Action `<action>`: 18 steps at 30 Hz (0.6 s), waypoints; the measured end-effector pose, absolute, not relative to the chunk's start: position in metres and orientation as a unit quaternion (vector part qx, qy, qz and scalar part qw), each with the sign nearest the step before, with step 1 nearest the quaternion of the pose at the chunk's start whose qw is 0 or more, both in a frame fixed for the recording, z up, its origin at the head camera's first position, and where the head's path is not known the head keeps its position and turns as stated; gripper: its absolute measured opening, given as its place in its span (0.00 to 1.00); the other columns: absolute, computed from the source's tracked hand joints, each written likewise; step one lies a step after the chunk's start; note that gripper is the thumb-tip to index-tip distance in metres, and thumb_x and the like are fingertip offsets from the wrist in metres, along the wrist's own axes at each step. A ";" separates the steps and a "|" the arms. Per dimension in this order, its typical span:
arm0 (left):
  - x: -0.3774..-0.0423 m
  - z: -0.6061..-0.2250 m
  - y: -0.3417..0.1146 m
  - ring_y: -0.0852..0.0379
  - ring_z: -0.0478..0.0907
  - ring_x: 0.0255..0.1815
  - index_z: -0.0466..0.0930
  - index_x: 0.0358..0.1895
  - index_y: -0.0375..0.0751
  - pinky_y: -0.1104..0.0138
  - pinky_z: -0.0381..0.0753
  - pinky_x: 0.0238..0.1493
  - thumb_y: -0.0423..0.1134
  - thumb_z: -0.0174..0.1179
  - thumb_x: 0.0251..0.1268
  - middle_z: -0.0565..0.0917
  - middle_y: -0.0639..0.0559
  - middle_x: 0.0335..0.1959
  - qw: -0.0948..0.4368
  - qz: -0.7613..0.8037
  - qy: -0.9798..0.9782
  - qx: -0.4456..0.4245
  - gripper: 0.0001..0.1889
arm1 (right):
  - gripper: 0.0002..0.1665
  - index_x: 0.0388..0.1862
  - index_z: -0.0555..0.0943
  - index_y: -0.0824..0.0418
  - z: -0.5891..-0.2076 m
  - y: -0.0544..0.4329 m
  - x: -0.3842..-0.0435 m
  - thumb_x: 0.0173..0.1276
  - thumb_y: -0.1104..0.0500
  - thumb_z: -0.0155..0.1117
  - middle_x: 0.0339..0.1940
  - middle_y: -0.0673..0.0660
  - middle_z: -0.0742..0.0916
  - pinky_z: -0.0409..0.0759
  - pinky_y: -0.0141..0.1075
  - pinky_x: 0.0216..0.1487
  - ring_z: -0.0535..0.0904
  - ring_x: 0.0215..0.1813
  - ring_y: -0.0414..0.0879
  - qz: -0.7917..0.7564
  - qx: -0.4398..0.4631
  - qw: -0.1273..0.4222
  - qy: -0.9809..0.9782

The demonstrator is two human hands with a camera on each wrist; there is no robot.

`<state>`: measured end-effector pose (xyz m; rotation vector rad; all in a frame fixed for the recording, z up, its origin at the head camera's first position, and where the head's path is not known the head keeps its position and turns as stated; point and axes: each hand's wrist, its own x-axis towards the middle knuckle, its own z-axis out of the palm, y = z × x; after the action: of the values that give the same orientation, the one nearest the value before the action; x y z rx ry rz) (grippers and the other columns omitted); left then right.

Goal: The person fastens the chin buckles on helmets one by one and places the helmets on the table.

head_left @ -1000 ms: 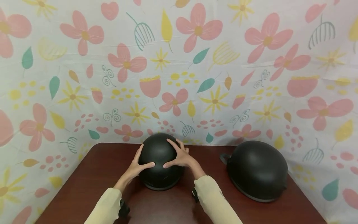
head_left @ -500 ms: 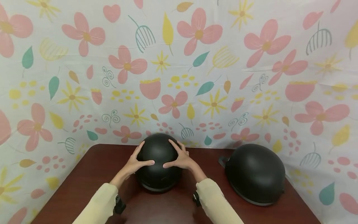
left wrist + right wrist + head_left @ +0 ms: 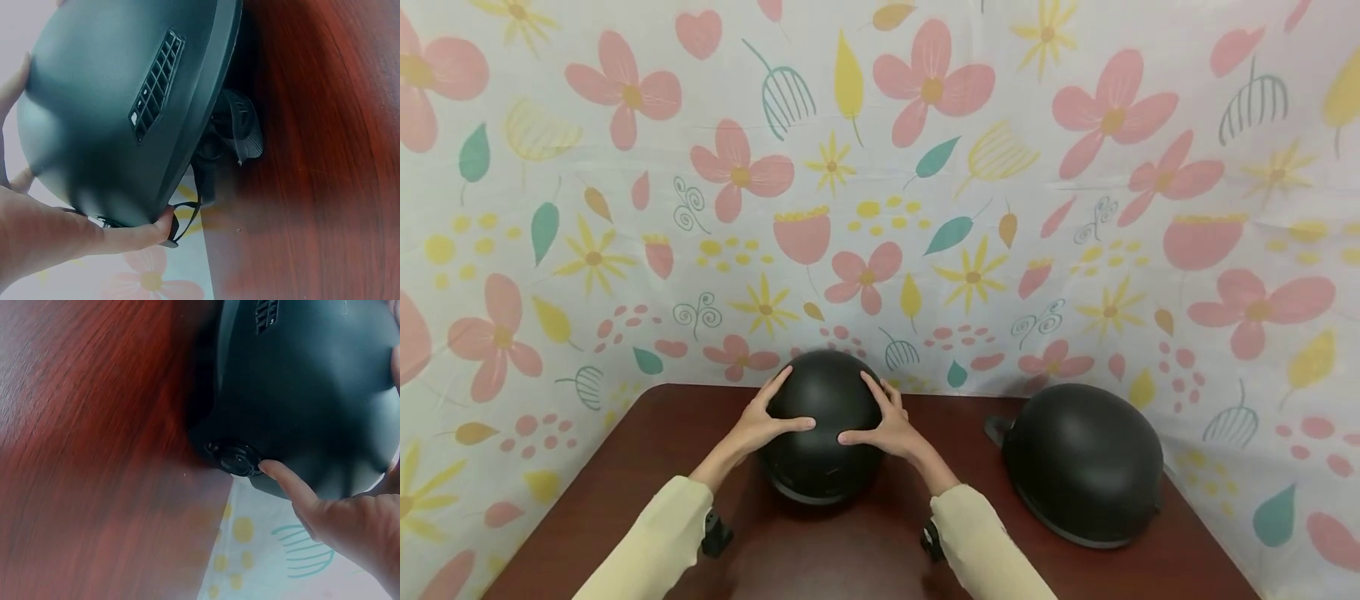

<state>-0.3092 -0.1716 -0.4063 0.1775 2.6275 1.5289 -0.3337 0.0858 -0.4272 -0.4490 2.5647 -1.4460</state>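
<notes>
Both hands hold a glossy black helmet [image 3: 827, 392], dome up, near the middle of the table. My left hand [image 3: 760, 423] spans its left side, thumb on the near face and fingers round the shell. On the opposite side my right hand [image 3: 891, 423] grips it in the same way. In the left wrist view a gridded vent [image 3: 156, 84] shows, with a dark strap [image 3: 240, 128] hanging under the rim close over the table. The right wrist view shows a round side fitting [image 3: 236, 461], the right thumb's tip at its edge. The helmet's far side is hidden.
A second black helmet [image 3: 1082, 462] rests dome up on the right of the dark red wooden table [image 3: 842, 554], a dark loop [image 3: 997, 429] sticking out at its left. A flower-patterned cloth [image 3: 865, 200] hangs behind the table and round its sides.
Held in both hands, the helmet has shifted slightly left, then a little up in the head view. The hands have moved with it. The second helmet stays on the table.
</notes>
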 end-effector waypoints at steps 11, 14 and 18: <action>-0.308 -0.387 -0.175 0.30 0.39 0.79 0.48 0.79 0.61 0.32 0.56 0.68 0.56 0.72 0.52 0.37 0.43 0.82 0.022 0.487 0.869 0.088 0.53 | 0.61 0.79 0.44 0.33 -0.429 0.083 -0.324 0.57 0.46 0.75 0.78 0.62 0.44 0.78 0.62 0.55 0.60 0.72 0.71 -0.575 -0.145 0.101 0.799; -0.311 -0.380 -0.174 0.30 0.38 0.79 0.49 0.79 0.57 0.31 0.54 0.68 0.56 0.71 0.52 0.39 0.41 0.81 0.006 0.467 0.878 0.104 0.52 | 0.61 0.79 0.42 0.34 -0.431 0.081 -0.321 0.59 0.47 0.74 0.78 0.63 0.42 0.80 0.61 0.52 0.62 0.70 0.74 -0.598 -0.140 0.103 0.782; -0.314 -0.377 -0.170 0.31 0.38 0.80 0.50 0.79 0.57 0.30 0.51 0.68 0.57 0.70 0.53 0.41 0.41 0.81 -0.016 0.446 0.888 0.111 0.51 | 0.61 0.79 0.41 0.34 -0.433 0.081 -0.324 0.60 0.47 0.73 0.78 0.63 0.42 0.79 0.62 0.53 0.60 0.71 0.75 -0.609 -0.140 0.098 0.775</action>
<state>-0.3141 -0.1696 -0.3767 0.3525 2.8190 1.4165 -0.3238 0.0809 -0.4331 -0.4146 2.2937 -1.8012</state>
